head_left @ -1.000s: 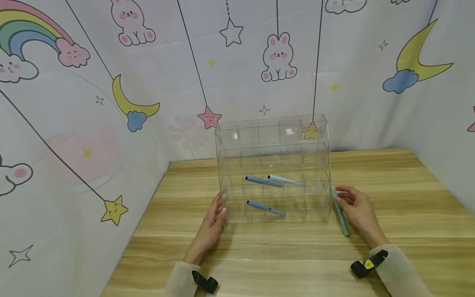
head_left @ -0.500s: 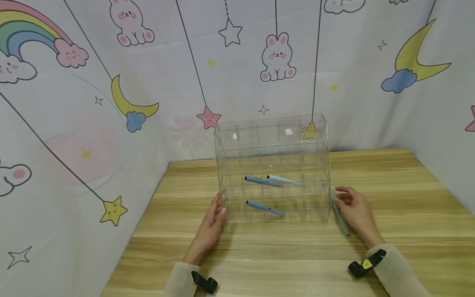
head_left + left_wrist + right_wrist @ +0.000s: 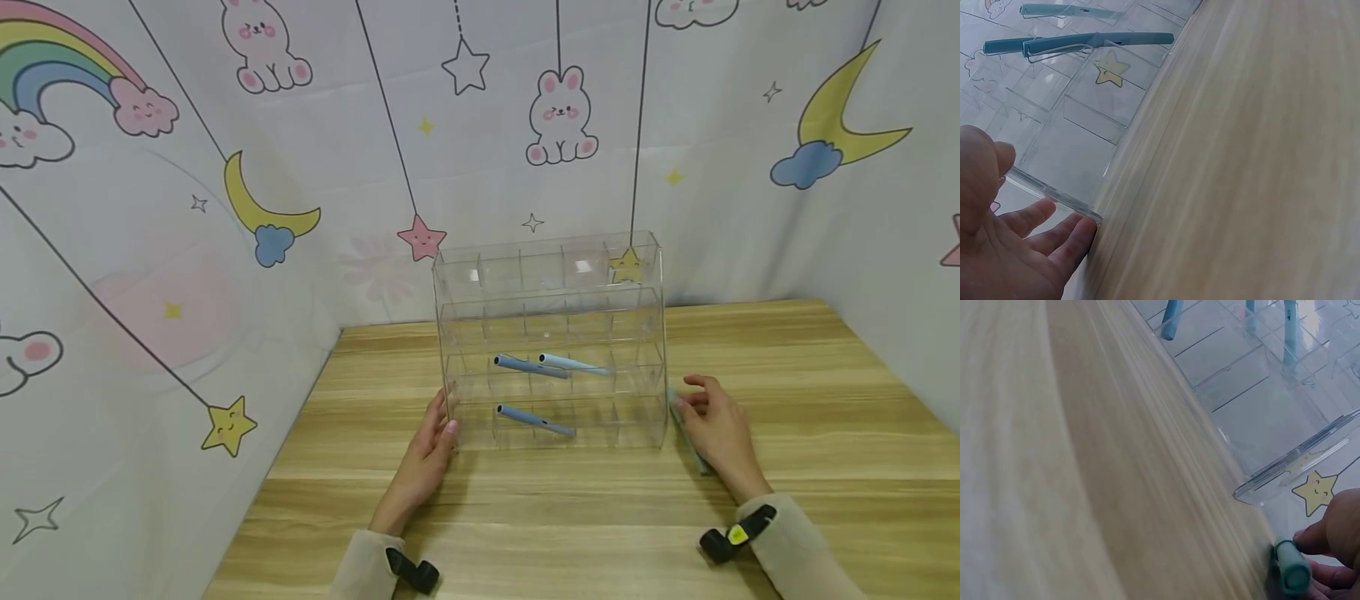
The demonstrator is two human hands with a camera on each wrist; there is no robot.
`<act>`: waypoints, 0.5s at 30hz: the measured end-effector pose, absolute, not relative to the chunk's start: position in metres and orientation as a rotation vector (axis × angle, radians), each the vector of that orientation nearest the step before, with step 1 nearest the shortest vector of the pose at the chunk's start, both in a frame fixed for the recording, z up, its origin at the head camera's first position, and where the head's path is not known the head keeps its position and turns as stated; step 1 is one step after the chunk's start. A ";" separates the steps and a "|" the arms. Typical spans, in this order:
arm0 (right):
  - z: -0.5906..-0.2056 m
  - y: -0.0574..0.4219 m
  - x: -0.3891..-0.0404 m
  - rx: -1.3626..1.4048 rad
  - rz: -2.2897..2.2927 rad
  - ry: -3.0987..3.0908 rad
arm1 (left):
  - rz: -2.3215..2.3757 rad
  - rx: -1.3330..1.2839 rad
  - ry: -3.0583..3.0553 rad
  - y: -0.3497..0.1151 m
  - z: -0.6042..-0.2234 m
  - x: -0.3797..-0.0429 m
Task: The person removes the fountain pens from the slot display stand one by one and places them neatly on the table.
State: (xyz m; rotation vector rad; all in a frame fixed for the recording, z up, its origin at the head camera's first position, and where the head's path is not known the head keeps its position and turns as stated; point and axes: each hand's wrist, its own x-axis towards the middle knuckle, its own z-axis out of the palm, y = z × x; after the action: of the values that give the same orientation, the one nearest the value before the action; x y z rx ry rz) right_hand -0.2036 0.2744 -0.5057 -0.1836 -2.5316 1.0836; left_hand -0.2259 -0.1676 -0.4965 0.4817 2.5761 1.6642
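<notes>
A clear acrylic pen rack [image 3: 465, 387] with several tiers stands upright on the table. My left hand [image 3: 423, 454] rests its nearly straight fingers against the rack's left side, low near the tabletop. Beyond the rack's right side, my right hand [image 3: 722, 433] pinches a green pen [image 3: 691, 443] between thumb and fingers. In the right wrist view this pen [image 3: 1293, 569] shows end-on, low beside the rack's corner. One blue pen [image 3: 536, 421] lies in the lowest tier. The tier above holds another blue pen [image 3: 531, 366] and a pale blue pen [image 3: 576, 364].
The wood-grain table [image 3: 555, 517] runs under both arms. Behind and at both sides hangs a white curtain [image 3: 360, 167] printed with rabbits, stars and moons. Each wrist wears a black camera strap, the right one [image 3: 738, 533] with a yellow mark.
My right hand has shifted slightly left toward the rack, now covering more of the green pen. The left hand, the rack and the pens in it stay in place.
</notes>
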 end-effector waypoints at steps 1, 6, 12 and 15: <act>-0.506 0.274 -0.204 -0.181 1.064 -2.531 | 1.663 0.480 2.577 -0.168 -0.496 -0.226; -0.507 0.275 -0.204 -0.184 1.033 -2.528 | 1.666 0.474 2.577 -0.168 -0.496 -0.226; -0.504 0.279 -0.201 -0.258 1.153 -2.506 | 1.659 0.488 2.590 -0.168 -0.497 -0.226; -0.503 0.282 -0.201 -0.298 1.232 -2.500 | 1.661 0.485 2.590 -0.168 -0.498 -0.227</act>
State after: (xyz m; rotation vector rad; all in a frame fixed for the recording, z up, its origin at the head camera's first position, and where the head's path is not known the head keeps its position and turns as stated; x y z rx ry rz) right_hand -0.2006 0.2818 -0.5026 -0.2976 -2.5004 1.2320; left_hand -0.2266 -0.1675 -0.4977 0.4853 2.5902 1.6607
